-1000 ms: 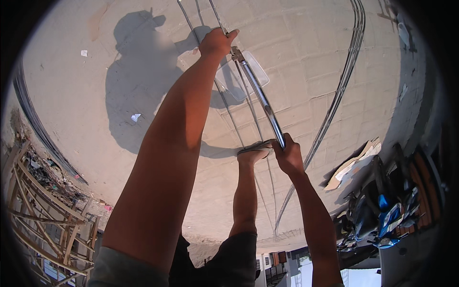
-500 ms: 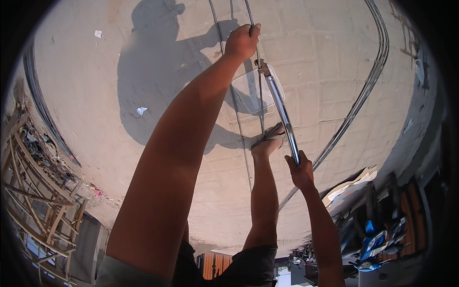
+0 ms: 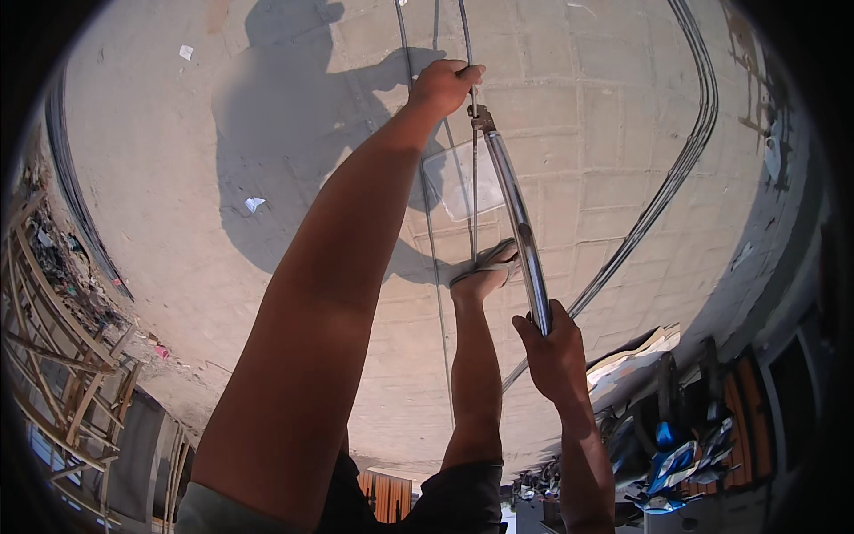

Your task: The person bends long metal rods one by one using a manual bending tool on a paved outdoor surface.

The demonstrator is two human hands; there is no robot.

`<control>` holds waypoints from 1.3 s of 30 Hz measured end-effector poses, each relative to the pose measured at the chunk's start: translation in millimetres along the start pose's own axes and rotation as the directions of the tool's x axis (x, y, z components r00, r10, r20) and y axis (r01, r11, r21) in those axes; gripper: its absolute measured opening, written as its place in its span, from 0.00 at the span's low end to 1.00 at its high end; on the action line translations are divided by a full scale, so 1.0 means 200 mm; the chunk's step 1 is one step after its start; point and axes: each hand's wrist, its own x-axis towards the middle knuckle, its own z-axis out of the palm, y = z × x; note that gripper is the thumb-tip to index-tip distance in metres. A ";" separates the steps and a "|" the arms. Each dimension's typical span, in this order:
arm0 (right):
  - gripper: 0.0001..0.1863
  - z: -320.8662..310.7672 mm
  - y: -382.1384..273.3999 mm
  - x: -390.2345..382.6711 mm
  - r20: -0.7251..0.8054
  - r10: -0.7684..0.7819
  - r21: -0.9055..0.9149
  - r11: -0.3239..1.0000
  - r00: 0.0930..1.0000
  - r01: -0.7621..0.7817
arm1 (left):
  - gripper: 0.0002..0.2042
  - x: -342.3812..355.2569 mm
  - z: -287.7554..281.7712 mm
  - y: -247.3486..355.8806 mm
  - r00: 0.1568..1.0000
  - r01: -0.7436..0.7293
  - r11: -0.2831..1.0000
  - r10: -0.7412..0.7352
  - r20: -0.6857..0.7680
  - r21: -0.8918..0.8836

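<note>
My left hand is wrapped round a thin metal rod in the upper middle. Just below that hand, a dark metal head on a long chrome pipe handle sits on the rod. My right hand grips the near end of the handle. My sandalled foot rests at the rod's lower visible stretch, on the pale paved ground. Another thin rod runs alongside, and a pale, flat translucent square lies beneath them.
Bundled long rods lie at the right, more at the far left. A wooden frame and rubble are lower left. A blue motorcycle and a torn flat board are lower right. My shadow falls upper left.
Compared with a second ago, my right hand and the handle's near end are lower in the picture. My left hand has shifted right, rising and then dropping slightly.
</note>
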 end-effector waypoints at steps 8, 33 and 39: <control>0.15 0.03 0.02 0.06 -0.117 -0.077 -0.021 0.997 0.990 0.075 | 0.24 0.04 0.05 -0.01 1.000 -0.015 1.000 0.015 -0.019 0.023; 0.11 -0.02 0.14 0.53 0.308 -0.066 0.452 0.888 0.949 -0.085 | 0.19 0.26 0.02 -0.06 0.999 -0.013 0.991 0.008 0.038 0.136; 0.14 -0.07 -0.09 0.36 0.112 -0.183 0.158 0.974 0.977 0.164 | 0.20 0.29 0.06 -0.11 0.999 0.027 0.995 -0.029 0.019 0.093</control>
